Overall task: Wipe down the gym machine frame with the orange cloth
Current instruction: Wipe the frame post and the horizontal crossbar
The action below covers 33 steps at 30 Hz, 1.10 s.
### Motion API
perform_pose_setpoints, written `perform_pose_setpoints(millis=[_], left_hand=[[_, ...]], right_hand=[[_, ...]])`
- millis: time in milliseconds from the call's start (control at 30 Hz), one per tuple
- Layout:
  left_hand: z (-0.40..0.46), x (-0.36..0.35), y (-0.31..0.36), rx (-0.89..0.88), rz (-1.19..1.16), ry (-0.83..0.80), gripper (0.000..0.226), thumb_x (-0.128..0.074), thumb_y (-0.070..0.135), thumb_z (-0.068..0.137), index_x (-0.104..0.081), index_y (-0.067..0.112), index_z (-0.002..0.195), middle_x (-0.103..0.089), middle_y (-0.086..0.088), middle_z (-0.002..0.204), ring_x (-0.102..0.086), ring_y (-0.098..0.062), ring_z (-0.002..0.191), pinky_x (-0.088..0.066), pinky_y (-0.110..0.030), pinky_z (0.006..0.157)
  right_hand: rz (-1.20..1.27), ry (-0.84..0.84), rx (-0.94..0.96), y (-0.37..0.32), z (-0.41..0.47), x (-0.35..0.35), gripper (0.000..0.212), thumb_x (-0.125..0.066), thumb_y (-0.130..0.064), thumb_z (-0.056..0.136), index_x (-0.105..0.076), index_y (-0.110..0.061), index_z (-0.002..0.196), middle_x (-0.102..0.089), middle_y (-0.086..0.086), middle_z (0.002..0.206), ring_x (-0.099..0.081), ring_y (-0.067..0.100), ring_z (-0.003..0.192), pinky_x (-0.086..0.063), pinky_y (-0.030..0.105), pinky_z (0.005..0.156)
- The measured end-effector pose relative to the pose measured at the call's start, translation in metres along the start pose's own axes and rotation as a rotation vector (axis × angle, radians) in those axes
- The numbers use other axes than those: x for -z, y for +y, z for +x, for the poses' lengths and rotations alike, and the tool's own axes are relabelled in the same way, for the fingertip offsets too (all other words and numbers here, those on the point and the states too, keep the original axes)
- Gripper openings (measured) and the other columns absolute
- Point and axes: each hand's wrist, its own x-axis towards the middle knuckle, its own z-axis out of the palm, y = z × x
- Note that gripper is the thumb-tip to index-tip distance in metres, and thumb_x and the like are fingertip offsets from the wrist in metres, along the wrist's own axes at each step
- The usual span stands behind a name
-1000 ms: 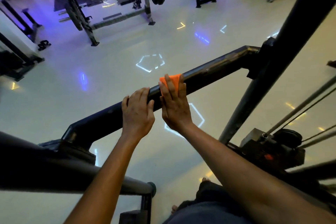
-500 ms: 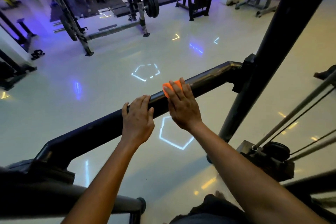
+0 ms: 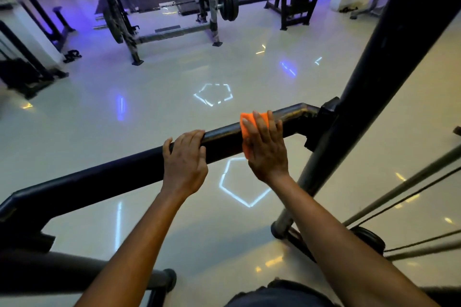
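Note:
A black horizontal frame bar (image 3: 104,177) of the gym machine runs from lower left up to a black upright post (image 3: 374,75) on the right. My right hand (image 3: 268,148) presses the orange cloth (image 3: 247,123) flat against the bar with straight fingers, close to the bar's bend near the post. The cloth shows above and left of my fingers; the rest is under my palm. My left hand (image 3: 184,157) grips the bar a short way left of the cloth, fingers curled over its top.
Thin cables and rods (image 3: 411,187) slant across the right side. A second dark bar (image 3: 82,274) lies at the lower left. A squat rack with a loaded barbell (image 3: 228,4) and other machines stand on the far side of the glossy floor.
My right hand has slid the cloth to the right along the bar, away from my left hand and towards the post. My left hand has kept its grip.

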Motion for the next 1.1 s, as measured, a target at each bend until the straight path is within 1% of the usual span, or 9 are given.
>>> perform_pose_setpoints(millis=[167,267,400,500,633,833,933,1033,1100], left_hand=[[0.001,-0.009,0.014,0.052,0.025,0.054,0.047,-0.038,0.031,0.104,-0.052,0.025,0.149,-0.057,0.005,0.147,-0.047,-0.020,0.144,-0.018,-0.056,0.128],[0.003,-0.017,0.025,0.070,0.039,0.068,0.049,-0.037,0.032,0.104,-0.053,0.022,0.150,-0.057,0.001,0.150,-0.046,-0.023,0.147,-0.017,-0.056,0.129],[0.005,-0.022,0.036,0.086,0.059,0.090,0.051,-0.040,0.035,0.105,-0.052,0.019,0.151,-0.056,-0.002,0.150,-0.046,-0.025,0.145,-0.017,-0.053,0.128],[0.003,-0.023,0.039,0.097,0.091,0.095,0.053,-0.042,0.037,0.105,-0.051,0.018,0.153,-0.054,-0.002,0.149,-0.046,-0.027,0.143,-0.018,-0.053,0.128],[0.004,-0.028,0.054,0.112,0.146,0.066,0.057,-0.041,0.038,0.105,-0.043,0.020,0.159,-0.048,-0.001,0.155,-0.038,-0.029,0.151,-0.010,-0.061,0.130],[0.008,-0.038,0.078,0.081,0.155,0.030,0.062,-0.041,0.038,0.106,-0.032,0.021,0.166,-0.039,0.001,0.164,-0.026,-0.030,0.160,-0.002,-0.062,0.132],[0.009,-0.039,0.079,0.063,0.156,0.034,0.060,-0.043,0.034,0.109,-0.032,0.019,0.166,-0.038,-0.001,0.165,-0.025,-0.030,0.161,-0.001,-0.061,0.133],[0.018,-0.040,0.085,0.028,0.144,-0.003,0.058,-0.041,0.035,0.110,-0.034,0.016,0.164,-0.040,-0.003,0.163,-0.030,-0.028,0.158,-0.005,-0.061,0.132],[0.028,-0.041,0.093,0.000,0.142,-0.037,0.058,-0.037,0.039,0.108,-0.037,0.018,0.162,-0.043,-0.002,0.160,-0.036,-0.027,0.153,-0.012,-0.062,0.130]], right_hand=[[0.175,-0.007,-0.170,-0.028,0.004,-0.008,0.053,-0.050,-0.009,0.111,-0.044,-0.007,0.163,-0.034,0.013,0.173,-0.007,0.049,0.166,-0.016,0.066,0.131],[0.246,-0.066,0.014,-0.051,-0.006,-0.016,0.056,-0.052,-0.011,0.110,-0.042,-0.006,0.165,-0.029,0.011,0.177,-0.004,0.045,0.167,-0.016,0.065,0.132],[0.090,-0.070,0.143,0.017,-0.002,-0.008,0.061,-0.054,-0.013,0.107,-0.041,-0.019,0.167,-0.029,0.009,0.177,-0.013,0.043,0.167,-0.014,0.061,0.133],[0.073,-0.048,-0.007,0.053,0.000,0.004,0.059,-0.055,-0.017,0.110,-0.041,-0.016,0.167,-0.029,0.013,0.176,-0.009,0.046,0.166,-0.013,0.065,0.132],[0.235,-0.099,-0.164,0.004,0.003,0.001,0.058,-0.049,-0.014,0.111,-0.036,-0.014,0.168,-0.020,0.008,0.180,0.007,0.045,0.167,-0.005,0.064,0.134],[0.168,-0.118,0.066,0.041,0.004,0.004,0.067,-0.055,-0.008,0.105,-0.037,-0.016,0.169,-0.024,0.009,0.179,-0.001,0.043,0.167,-0.005,0.059,0.135],[0.126,-0.034,-0.073,0.082,0.007,0.012,0.069,-0.059,-0.001,0.102,-0.040,-0.016,0.167,-0.029,0.013,0.176,-0.006,0.048,0.166,-0.009,0.060,0.134],[0.205,-0.007,-0.272,0.057,0.010,0.011,0.061,-0.052,-0.002,0.109,-0.039,-0.013,0.167,-0.028,0.011,0.177,-0.002,0.048,0.166,-0.017,0.065,0.132],[0.248,-0.061,-0.220,0.033,0.009,0.008,0.057,-0.049,-0.007,0.111,-0.039,-0.012,0.167,-0.026,0.009,0.178,0.002,0.047,0.167,-0.018,0.066,0.130]])
